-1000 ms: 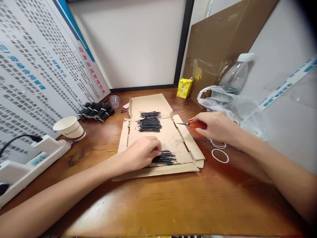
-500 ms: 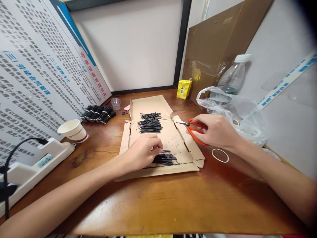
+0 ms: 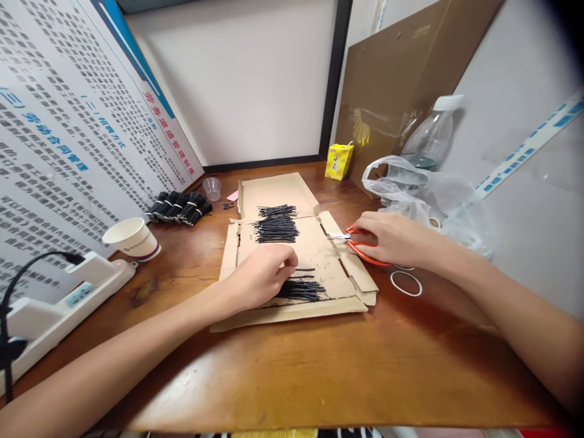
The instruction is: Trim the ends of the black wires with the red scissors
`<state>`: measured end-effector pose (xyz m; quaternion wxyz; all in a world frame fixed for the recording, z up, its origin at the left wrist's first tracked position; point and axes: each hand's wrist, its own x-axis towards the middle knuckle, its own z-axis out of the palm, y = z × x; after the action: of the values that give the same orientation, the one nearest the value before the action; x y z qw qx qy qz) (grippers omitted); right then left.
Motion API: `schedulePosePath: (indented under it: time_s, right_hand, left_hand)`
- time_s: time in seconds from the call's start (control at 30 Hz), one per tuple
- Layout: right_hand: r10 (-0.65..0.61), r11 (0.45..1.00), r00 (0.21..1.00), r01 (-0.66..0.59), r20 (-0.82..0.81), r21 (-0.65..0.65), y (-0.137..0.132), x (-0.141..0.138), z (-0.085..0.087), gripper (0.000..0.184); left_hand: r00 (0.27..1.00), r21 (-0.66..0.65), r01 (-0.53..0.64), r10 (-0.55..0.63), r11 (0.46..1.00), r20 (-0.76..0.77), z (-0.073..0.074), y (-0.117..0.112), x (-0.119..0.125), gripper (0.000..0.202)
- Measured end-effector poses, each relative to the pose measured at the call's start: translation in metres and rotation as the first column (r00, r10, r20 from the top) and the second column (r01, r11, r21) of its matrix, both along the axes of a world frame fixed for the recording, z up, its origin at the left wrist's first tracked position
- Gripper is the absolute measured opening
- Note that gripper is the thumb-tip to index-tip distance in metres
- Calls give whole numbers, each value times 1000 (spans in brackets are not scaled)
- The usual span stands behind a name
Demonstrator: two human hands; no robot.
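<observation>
My left hand point(image 3: 262, 272) is closed in a pinch, with a thin black stick point(image 3: 306, 269) sticking out to the right of its fingertips. Just below it lies a loose pile of black sticks point(image 3: 303, 290) on the flattened cardboard box point(image 3: 314, 252). Farther back on the same cardboard is a larger stack of black sticks point(image 3: 277, 229). My right hand point(image 3: 395, 238) is wrapped round the orange handles of small scissors point(image 3: 365, 244). Their blades point left over the cardboard's right flap, apart from the stick.
Tied black bundles point(image 3: 180, 207), a clear plastic cup point(image 3: 212, 188) and a paper cup point(image 3: 132, 238) stand left, near a power strip point(image 3: 68, 304). To the right are a white rubber band point(image 3: 406, 283), a plastic bag point(image 3: 438, 194), a bottle point(image 3: 431, 131) and a yellow drink carton point(image 3: 338, 162).
My left hand has risen slightly from the near pile, and a black stick now shows at its fingertips. The scissors have turned and dropped a little, and their blades look parted.
</observation>
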<state>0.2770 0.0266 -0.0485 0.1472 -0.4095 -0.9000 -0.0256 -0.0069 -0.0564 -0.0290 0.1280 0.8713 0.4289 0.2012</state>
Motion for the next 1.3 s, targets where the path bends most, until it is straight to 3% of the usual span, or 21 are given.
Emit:
schedulePosePath:
  time_s: [0.2, 0.5, 0.7, 0.87, 1.0, 1.3]
  right_hand:
    - [5, 999, 998, -3, 64, -34, -2, -1, 5, 30]
    - [42, 999, 997, -44, 66, 28, -11, -4, 7, 26]
    - [78, 996, 996, -75, -53, 56, -20, -11, 14, 16]
    - [147, 987, 947, -121, -287, 109, -30, -20, 16, 14]
    - [198, 978, 871, -145, -449, 150, -39, -28, 11, 14]
    - [321, 938, 847, -222, -423, 267, -57, -38, 10, 5]
  left_hand:
    - [996, 61, 48, -43, 997, -77, -10, 5, 0, 7]
    - [977, 63, 59, -45, 996, -209, -15, 9, 9, 16]
    - [971, 64, 59, -43, 996, -233, -20, 9, 4, 16]
    - [999, 18, -37, 37, 999, -1, -7, 7, 4, 13]
    - [975, -32, -57, 63, 998, 215, 3, 5, 5, 11]
    - [893, -195, 58, 37, 979, 448, 0, -5, 10, 13]
